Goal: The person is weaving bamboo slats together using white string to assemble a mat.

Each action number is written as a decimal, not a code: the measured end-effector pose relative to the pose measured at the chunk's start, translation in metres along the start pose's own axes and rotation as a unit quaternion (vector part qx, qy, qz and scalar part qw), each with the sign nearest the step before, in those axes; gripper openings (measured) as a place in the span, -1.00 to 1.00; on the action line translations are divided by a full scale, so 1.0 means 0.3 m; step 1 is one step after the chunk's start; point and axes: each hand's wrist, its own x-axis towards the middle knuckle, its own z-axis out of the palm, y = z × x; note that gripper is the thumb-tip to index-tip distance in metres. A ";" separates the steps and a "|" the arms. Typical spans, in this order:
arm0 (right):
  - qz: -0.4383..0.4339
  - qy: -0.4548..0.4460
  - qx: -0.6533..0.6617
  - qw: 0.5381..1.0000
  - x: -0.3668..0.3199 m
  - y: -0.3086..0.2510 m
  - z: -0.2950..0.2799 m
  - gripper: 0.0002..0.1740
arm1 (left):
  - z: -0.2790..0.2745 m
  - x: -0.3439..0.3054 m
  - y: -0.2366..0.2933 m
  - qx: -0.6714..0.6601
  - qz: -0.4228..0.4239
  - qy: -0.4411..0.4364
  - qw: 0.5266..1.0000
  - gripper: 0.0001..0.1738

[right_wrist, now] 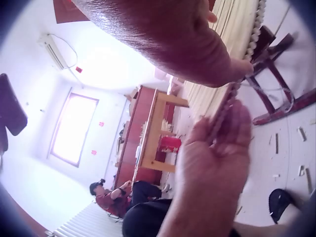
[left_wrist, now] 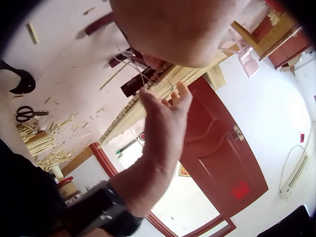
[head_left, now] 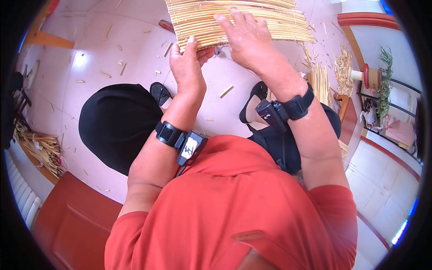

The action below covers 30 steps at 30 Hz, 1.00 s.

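A mat of straight yellow stalks [head_left: 202, 22] lies side by side in rows in front of me. My left hand [head_left: 186, 69] grips its near edge, thumb above and fingers underneath; the right wrist view shows that hand [right_wrist: 212, 168] on the row of stalk ends. Over the mat is my right hand [head_left: 252, 42], its fingers spread across the stalks near the edge. In the left wrist view this hand [left_wrist: 165, 116] has thumb and index finger apart. A thin string [left_wrist: 133, 64] hangs by the edge close to the thumb. Dark red wooden bars [right_wrist: 281, 106] show beneath the mat.
Cut stalk pieces [head_left: 226, 91] litter the tiled floor. Stalk bundles [head_left: 42, 150] lie at left, with more stalks [head_left: 320, 83] at right. Black-handled scissors [left_wrist: 29, 113] lie on the floor. A spool [head_left: 371, 76] stands at right. Another person [right_wrist: 116, 197] sits across the room.
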 end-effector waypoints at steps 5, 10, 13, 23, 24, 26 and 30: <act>0.003 0.193 0.045 0.980 -0.015 0.075 0.036 -0.34 | 0.033 -0.048 0.093 -0.066 0.029 -0.096 0.993 -0.67; 0.065 0.297 0.183 0.935 -0.047 0.189 -0.151 -0.48 | 0.035 -0.036 0.092 0.059 0.118 -0.095 0.987 -0.66; 0.128 0.359 0.212 0.900 -0.143 0.176 -0.342 -0.64 | 0.045 -0.043 0.039 0.178 0.111 -0.192 0.959 -0.57; 0.308 0.511 0.635 0.491 -0.489 0.173 -0.464 -0.65 | 0.083 -0.231 -0.117 0.413 0.289 -0.511 0.696 0.38; 0.310 0.510 0.659 0.457 -0.507 0.167 -0.469 -0.65 | 0.092 -0.245 -0.117 0.415 0.281 -0.512 0.697 0.40; 0.316 0.512 0.679 0.420 -0.538 0.162 -0.467 -0.63 | 0.105 -0.264 -0.112 0.429 0.293 -0.520 0.678 0.39; 0.304 0.517 0.685 0.413 -0.524 0.128 -0.457 -0.61 | 0.084 -0.241 -0.112 0.460 0.322 -0.533 0.633 0.36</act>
